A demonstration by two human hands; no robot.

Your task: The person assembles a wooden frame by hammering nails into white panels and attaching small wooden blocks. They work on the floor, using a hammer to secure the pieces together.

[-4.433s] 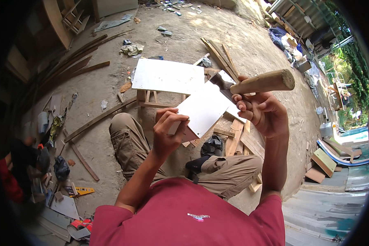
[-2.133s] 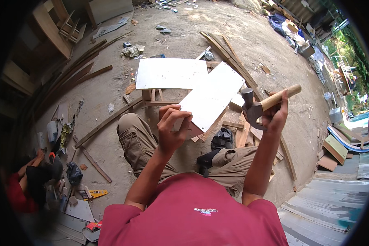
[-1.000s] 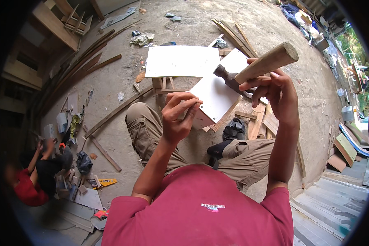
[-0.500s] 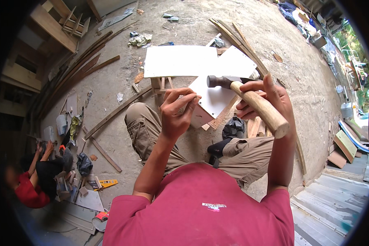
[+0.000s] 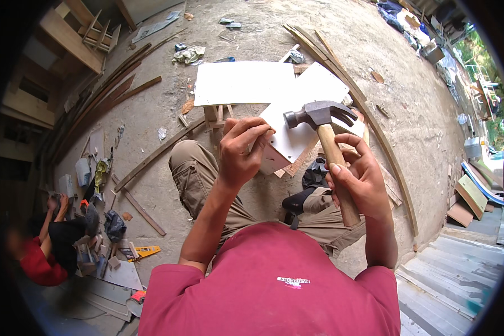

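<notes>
My right hand (image 5: 361, 179) is closed round the wooden handle of a claw hammer (image 5: 331, 140). The dark metal head sits over a white board (image 5: 288, 137), striking face to the left and claw to the right. My left hand (image 5: 243, 148) is closed in a pinch near the board's left edge. A tiny brownish tip shows at its fingertips, too small to name. Dark dots mark the board's near corner. Another white panel (image 5: 243, 84) lies beyond, over a wooden frame (image 5: 218, 115).
Long wooden strips (image 5: 381, 129) lie on the concrete floor at right, and another strip (image 5: 159, 154) at left. A black plastic bag (image 5: 316, 173) rests near my foot. At far left a person in red (image 5: 42, 260) sits near wood scraps and a yellow handsaw (image 5: 143, 252). Metal sheeting (image 5: 453, 274) lies at lower right.
The hammer has turned: its head now shows from the side with the claw pointing right, and its handle end has dropped toward me. My right hand is lower. My left hand is nearly still.
</notes>
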